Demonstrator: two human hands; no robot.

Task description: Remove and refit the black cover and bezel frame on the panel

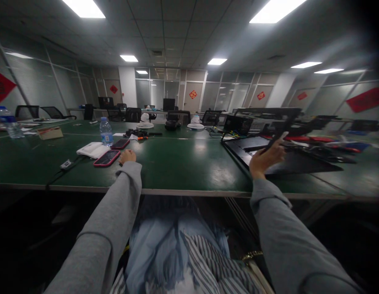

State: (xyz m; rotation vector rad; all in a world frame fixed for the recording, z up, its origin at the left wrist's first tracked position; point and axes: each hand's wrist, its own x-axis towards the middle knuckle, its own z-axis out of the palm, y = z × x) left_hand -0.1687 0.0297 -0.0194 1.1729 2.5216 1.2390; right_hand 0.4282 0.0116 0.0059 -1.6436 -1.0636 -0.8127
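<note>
My left hand rests curled on the green table, right beside a phone in a pink case. Its fingers are folded in with nothing visibly in them. My right hand is raised a little above the table and grips the corner of a tilted black frame or panel, which is smeared by motion. Under that hand lies a flat black panel on the table. Both arms wear grey sleeves.
A second dark phone, a white notebook and a water bottle sit past my left hand. Two small white fans, cables and tools lie farther back. Office chairs and monitors line the far desks. Red and black parts clutter the right side.
</note>
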